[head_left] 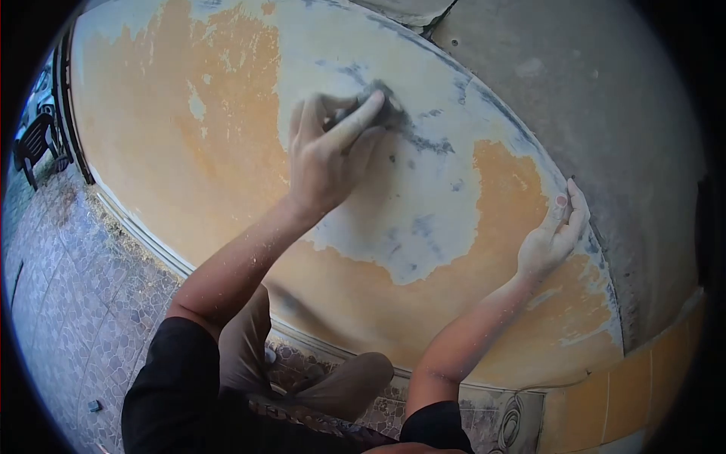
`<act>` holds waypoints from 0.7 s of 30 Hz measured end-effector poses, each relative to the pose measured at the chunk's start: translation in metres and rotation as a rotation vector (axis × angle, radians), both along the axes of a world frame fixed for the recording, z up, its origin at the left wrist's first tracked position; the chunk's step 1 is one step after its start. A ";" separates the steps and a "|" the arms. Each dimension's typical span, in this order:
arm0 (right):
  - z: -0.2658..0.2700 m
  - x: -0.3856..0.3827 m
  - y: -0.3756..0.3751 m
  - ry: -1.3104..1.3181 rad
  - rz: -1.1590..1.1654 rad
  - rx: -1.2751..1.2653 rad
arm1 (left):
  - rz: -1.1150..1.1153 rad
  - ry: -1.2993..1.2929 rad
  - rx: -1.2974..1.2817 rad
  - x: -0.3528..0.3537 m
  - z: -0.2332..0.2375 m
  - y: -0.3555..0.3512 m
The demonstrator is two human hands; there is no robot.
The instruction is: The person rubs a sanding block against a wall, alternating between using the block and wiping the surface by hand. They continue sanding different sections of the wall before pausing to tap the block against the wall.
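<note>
My left hand (pixel 327 157) is closed around a dark piece of sandpaper (pixel 391 107), which lies against the pale, stripped patch of a painted wall (pixel 363 204). Motion blurs the sandpaper, and my fingers partly hide it. Orange paint surrounds the patch, and dark grey smudges mark the bare area. At the wall's right border, my right hand (pixel 552 236) rests by the edge with thumb and fingers extended, holding nothing I can see. Pale dust covers both hands and speckles the forearms.
A grey rough surface (pixel 590 129) adjoins the painted wall on the right. Patterned floor tiles (pixel 83 295) run along the left, with a dark chair (pixel 34 144) farther off. A small blue block (pixel 94 406) lies on the tiles. Coiled cable (pixel 511 424) sits at bottom right.
</note>
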State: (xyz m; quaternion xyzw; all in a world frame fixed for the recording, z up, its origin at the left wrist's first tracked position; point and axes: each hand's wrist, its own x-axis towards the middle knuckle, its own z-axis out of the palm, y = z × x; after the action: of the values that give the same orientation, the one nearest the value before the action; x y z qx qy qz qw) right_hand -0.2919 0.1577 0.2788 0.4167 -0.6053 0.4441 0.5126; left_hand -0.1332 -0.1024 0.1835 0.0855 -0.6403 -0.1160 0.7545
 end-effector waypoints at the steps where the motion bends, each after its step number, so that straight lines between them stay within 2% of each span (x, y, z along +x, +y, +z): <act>1: 0.002 0.001 0.000 -0.006 0.003 0.008 | -0.015 0.119 0.021 -0.003 0.027 -0.018; 2: 0.005 0.002 0.000 0.016 -0.023 0.006 | 0.049 0.169 0.019 -0.004 0.045 -0.032; 4: -0.001 0.000 -0.005 0.016 -0.034 -0.010 | 0.151 0.120 -0.070 -0.019 0.017 0.000; 6: -0.002 -0.002 -0.009 0.001 0.005 -0.077 | 0.028 -0.177 -0.271 -0.025 -0.078 0.030; 8: -0.004 0.000 -0.009 -0.017 -0.001 -0.072 | -0.013 -0.424 -0.606 -0.018 -0.163 0.049; 9: -0.002 0.000 -0.009 -0.023 -0.010 -0.074 | -0.064 -0.482 -0.548 -0.008 -0.181 0.060; 11: 0.000 -0.004 -0.006 0.026 -0.011 -0.062 | -0.105 -0.519 -0.508 -0.010 -0.169 0.053; 13: -0.002 -0.004 0.001 0.048 -0.030 0.005 | -0.118 -0.443 -0.416 -0.004 -0.122 0.046; 15: -0.002 -0.005 0.002 0.082 -0.037 0.020 | -0.038 -0.280 -0.366 -0.011 -0.091 0.034; 17: 0.000 -0.005 0.003 0.084 -0.007 0.025 | 0.043 -0.049 -0.074 -0.009 -0.022 0.014; 18: -0.001 -0.005 0.003 0.080 0.022 0.017 | -0.040 0.134 0.064 -0.010 0.006 0.002; 19: -0.002 -0.006 0.001 0.075 0.018 0.019 | -0.044 0.129 0.066 -0.014 -0.007 0.008; 21: -0.004 -0.008 -0.006 0.081 -0.012 -0.054 | 0.022 -0.052 -0.025 -0.030 -0.066 0.036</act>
State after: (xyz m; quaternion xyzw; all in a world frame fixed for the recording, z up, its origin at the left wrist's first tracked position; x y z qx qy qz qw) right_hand -0.3004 0.1519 0.2749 0.4168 -0.5742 0.4399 0.5505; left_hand -0.1629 -0.0666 0.1176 0.0862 -0.6602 -0.0974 0.7398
